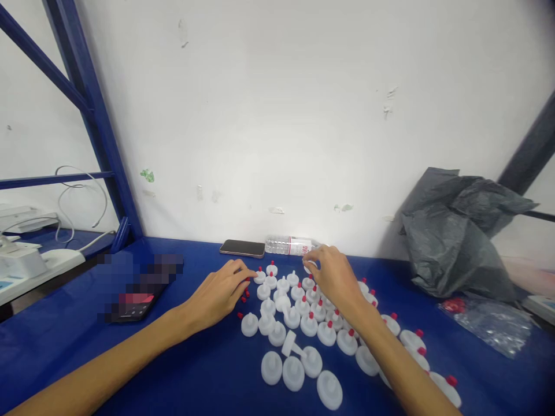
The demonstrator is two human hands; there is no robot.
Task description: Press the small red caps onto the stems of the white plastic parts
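Note:
My right hand point(333, 274) is closed in a pinch at the far side of a group of white nozzle caps, with a white nozzle cap point(309, 266) at its fingertips. My left hand point(223, 287) reaches in from the left, its index finger stretched to a red-tipped cap point(259, 277). Small loose red tips point(244, 299) lie under and beside its fingers. Several white caps without tips point(272, 368) stand toward the front and left. Caps with red tips point(326, 333) spread to the right, partly hidden behind my right forearm.
On the blue table point(195, 370), a phone point(241, 248) and a plastic water bottle point(288, 245) lie against the wall. Another phone point(134, 303) is at left. A dark plastic bag point(459, 231) and a clear bag point(494, 323) with red pieces sit at right.

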